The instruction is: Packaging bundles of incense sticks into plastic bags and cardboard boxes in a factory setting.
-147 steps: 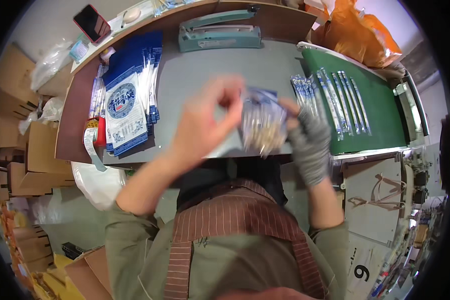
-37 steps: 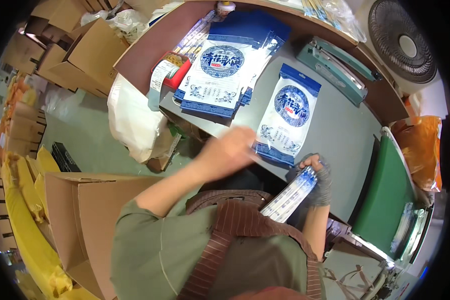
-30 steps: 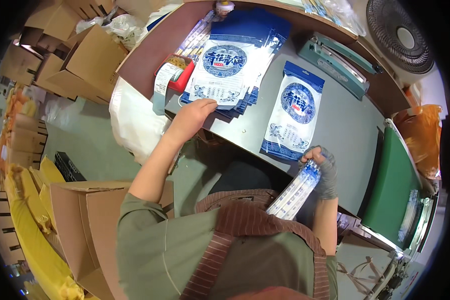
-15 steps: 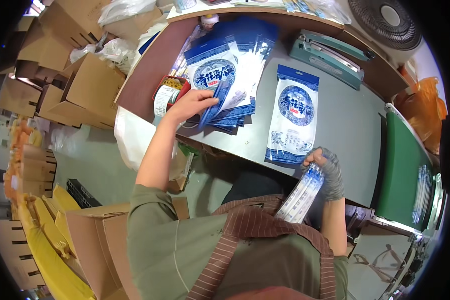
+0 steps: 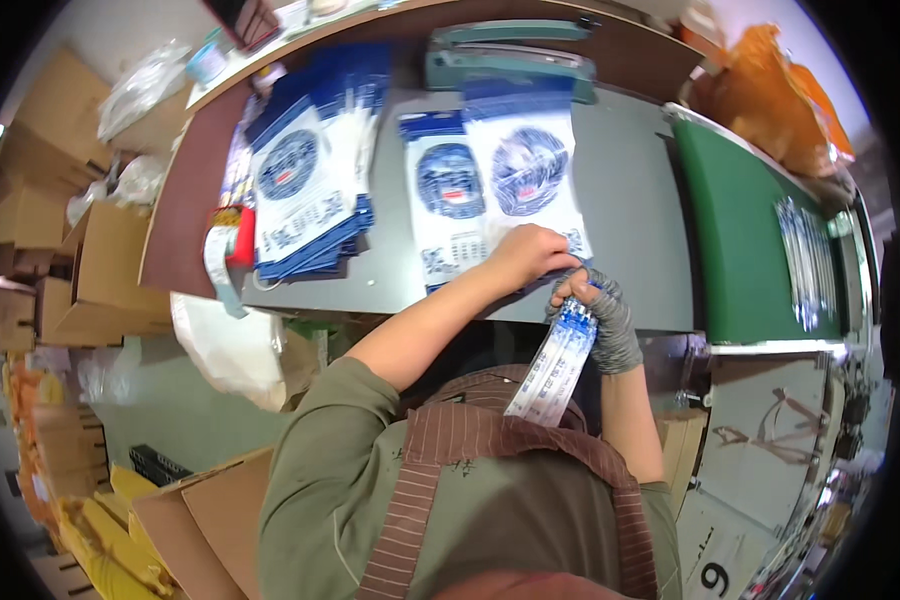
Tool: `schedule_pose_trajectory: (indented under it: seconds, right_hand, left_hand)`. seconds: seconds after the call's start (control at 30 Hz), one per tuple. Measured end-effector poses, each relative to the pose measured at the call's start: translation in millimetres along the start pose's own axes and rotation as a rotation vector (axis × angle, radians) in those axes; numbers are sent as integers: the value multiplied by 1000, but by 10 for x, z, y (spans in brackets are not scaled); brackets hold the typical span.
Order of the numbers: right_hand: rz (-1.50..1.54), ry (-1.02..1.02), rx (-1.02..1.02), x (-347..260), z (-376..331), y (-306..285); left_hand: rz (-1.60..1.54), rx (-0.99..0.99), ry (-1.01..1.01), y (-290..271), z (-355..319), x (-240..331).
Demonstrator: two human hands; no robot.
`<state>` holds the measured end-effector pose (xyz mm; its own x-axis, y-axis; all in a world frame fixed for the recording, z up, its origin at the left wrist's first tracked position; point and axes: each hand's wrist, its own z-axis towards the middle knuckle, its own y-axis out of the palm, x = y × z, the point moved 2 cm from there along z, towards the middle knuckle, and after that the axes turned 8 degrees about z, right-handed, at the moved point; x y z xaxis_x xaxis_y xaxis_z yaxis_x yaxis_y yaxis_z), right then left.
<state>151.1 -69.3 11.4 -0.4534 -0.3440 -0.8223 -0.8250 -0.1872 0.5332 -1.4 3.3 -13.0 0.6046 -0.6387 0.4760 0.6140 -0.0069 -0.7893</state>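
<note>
My left hand (image 5: pixel 532 254) is closed at the lower edge of a blue-and-white plastic bag (image 5: pixel 526 170), which is slightly smeared by motion. That bag overlaps a second, matching bag (image 5: pixel 440 185) lying flat on the grey tabletop. Close beside it, my right hand (image 5: pixel 607 315), in a grey fingerless glove or wrap, grips a bundle of wrapped chopsticks (image 5: pixel 552 370) at its blue upper end. The bundle slants down toward my apron. A fanned stack of the same bags (image 5: pixel 305 180) lies at the left of the table.
A teal bag sealer (image 5: pixel 510 62) stands at the back. On the right, a green board (image 5: pixel 740 230) bears several wrapped sticks (image 5: pixel 808 262). A red container (image 5: pixel 240 235) sits by the stack, with cardboard boxes (image 5: pixel 120 270) left of the table and an orange bag (image 5: pixel 785 100) at the back right.
My left hand has moved from the stack to the right, bringing a bag over the one on the table. The view has shifted right. My right hand still holds the bundle.
</note>
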Motion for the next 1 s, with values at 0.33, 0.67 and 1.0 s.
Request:
schedule_pose_trajectory:
  seconds: [0.33, 0.67, 1.0]
  right_hand:
    - [249, -59, 48, -10, -258, -788]
    - [170, -124, 41, -117, -278, -808]
    - [177, -152, 34, -164, -359, -734]
  left_hand:
    - [278, 2, -129, -53, -249, 408]
    - [358, 129, -123, 119, -408, 609]
    - [312, 135, -122, 83, -468, 487]
